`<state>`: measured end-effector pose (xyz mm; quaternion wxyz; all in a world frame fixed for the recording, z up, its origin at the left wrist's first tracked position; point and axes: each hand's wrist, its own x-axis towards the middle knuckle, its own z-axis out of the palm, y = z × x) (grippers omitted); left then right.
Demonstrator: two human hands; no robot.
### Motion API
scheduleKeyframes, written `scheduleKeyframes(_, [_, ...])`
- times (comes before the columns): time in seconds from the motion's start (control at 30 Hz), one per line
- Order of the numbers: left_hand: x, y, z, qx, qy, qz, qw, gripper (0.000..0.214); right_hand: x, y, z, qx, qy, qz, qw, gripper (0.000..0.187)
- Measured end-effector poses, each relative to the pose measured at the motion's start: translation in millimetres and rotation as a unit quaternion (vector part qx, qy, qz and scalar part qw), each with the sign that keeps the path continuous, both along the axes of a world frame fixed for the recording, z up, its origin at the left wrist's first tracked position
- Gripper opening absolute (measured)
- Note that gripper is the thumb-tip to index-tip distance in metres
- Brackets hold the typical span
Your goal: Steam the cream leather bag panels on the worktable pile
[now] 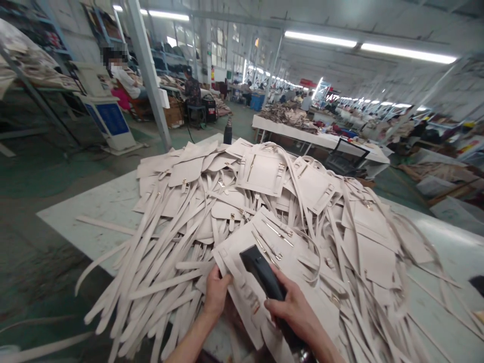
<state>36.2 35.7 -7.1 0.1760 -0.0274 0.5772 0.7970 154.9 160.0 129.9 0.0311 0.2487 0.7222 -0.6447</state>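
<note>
A big heap of cream leather bag panels (264,171) and long straps (159,237) covers a white table (102,206). My left hand (216,292) grips the near edge of a cream panel with metal fittings (249,242) at the front of the heap. My right hand (293,307) is wrapped round a black handheld tool (260,269). The tool's tip rests on that same panel.
A black bottle-like object (228,132) stands at the table's far edge. Another long white table (313,136) with material lies behind. People sit at workstations at the back left (191,91). A steel post (147,75) and a white-and-blue machine (106,111) stand on the left.
</note>
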Motion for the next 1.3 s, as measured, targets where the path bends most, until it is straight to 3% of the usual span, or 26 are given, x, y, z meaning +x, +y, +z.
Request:
scheduleKeyframes(0.27, [-2.0, -13.5, -5.2, 0.093, -0.018, -0.081, 0.992, 0.043, -46.2, -13.5, -16.1, -0.112, 0.003, 0.099, 0.989, 0.066])
scheduleKeyframes(0.4, [-5.7, -21.1, 6.2, 0.096, -0.035, -0.095, 0.990, 0.061, -62.1, -17.3, -18.4, -0.124, 0.042, 0.070, 0.989, 0.063])
scheduleKeyframes(0.5, [-15.3, -28.2, 11.8, 0.149, -0.009, -0.069, 0.986, 0.080, -60.5, -16.3, -20.1, -0.117, 0.056, 0.048, 0.990, 0.061])
scheduleKeyframes(0.6, [-27.0, -33.4, 9.4, 0.186, -0.023, -0.074, 0.980, 0.074, -52.5, -16.1, -24.1, -0.115, 0.033, 0.063, 0.991, 0.066])
scheduleKeyframes(0.77, [-31.2, -33.1, -5.9, 0.149, -0.060, -0.093, 0.983, 0.060, -52.1, -25.6, -31.9, -0.148, 0.012, 0.082, 0.986, 0.070])
scheduleKeyframes(0.93, [-22.7, -33.5, -15.6, 0.169, -0.090, -0.075, 0.979, 0.056, -56.5, -21.7, -29.7, -0.070, 0.030, -0.051, 0.996, 0.075])
scheduleKeyframes(1.0, [-21.5, -34.4, -17.3, 0.159, -0.089, -0.060, 0.981, 0.057, -49.8, -16.0, -25.8, -0.037, 0.020, -0.074, 0.996, 0.077])
scheduleKeyframes(1.2, [-16.1, -35.6, -20.6, 0.086, -0.067, -0.078, 0.991, 0.045, -26.0, -25.0, -35.4, -0.085, -0.035, 0.051, 0.994, 0.073])
scheduleKeyframes(1.3, [-8.2, -39.5, -24.0, 0.056, -0.080, -0.102, 0.990, 0.043, -29.6, -35.8, -45.5, -0.095, -0.022, 0.034, 0.995, 0.076])
